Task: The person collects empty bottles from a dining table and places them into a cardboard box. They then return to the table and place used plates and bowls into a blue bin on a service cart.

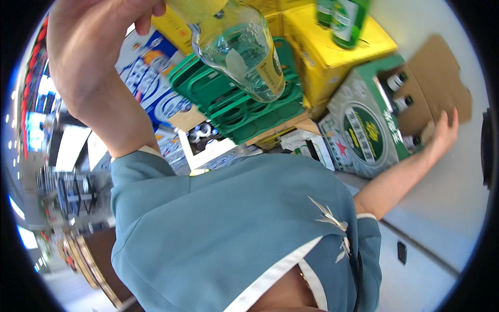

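Observation:
At the top left, partly cut off by the picture's edge, my left hand [150, 15] is curled at the yellow-wrapped neck of a clear glass bottle [241, 58], which tilts over a green plastic bottle carrier [249, 117]. My right hand [446, 130] reaches out with fingers apart beside the raised cardboard flap [440, 78] of a green and grey beer carton [364, 130]. Dark bottles with light neck labels [403, 103] stand inside that carton. Whether my right fingers touch the flap is unclear.
Green glass bottles [345, 23] stand on a yellow carton [335, 50]. Blue and white cartons [148, 74] lie behind the carrier at left. An open box with cans [202, 134] is close to my body. A pale wall [440, 195] runs along the right.

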The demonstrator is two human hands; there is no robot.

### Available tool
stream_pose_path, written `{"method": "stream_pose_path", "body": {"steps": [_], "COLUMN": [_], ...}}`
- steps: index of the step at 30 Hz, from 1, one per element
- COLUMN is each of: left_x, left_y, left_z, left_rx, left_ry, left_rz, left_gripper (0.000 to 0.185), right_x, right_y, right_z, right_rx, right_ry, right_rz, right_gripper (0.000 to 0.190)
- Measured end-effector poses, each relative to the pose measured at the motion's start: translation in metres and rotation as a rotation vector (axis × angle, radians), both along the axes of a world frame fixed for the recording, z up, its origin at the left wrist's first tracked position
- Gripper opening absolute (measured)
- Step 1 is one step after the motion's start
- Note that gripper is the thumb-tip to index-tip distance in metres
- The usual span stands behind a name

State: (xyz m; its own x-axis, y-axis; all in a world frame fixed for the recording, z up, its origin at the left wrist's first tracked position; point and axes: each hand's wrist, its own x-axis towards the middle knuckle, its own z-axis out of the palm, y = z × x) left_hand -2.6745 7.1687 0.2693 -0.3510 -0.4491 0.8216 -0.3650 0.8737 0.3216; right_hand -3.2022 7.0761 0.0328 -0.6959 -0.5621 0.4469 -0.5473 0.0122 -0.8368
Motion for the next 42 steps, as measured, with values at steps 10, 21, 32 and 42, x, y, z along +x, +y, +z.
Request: {"method": "stream_pose_path", "body": {"steps": [10, 21, 32, 42], "left_x": [0.141, 0.21, 0.233, 0.261], "left_y": [0.137, 0.128, 0.138, 0.126], "left_z": [-0.017, -0.272, -0.394, -0.572], "left_rx": [0.427, 0.8, 0.967, 1.121], "left_ry": [-0.232, -0.132, -0.27, -0.469], "left_rz": [0.778, 1.186, 1.153, 1.118], "left_gripper": [0.024, 0.017, 0.015, 0.024], "right_x": [-0.005, -0.005, -0.013, -0.049], "right_y": [-0.002, -0.003, -0.01, -0.002], "right_z": [0.015, 0.011, 0.007, -0.023], "right_rx": [0.167, 0.224, 0.305, 0.1], "right_ry": [0.058, 0.187, 0.327, 0.408], "right_rz": [-0.101, -0.167, -0.202, 0.018], "right_gripper": [0.049, 0.048, 0.052, 0.053]}}
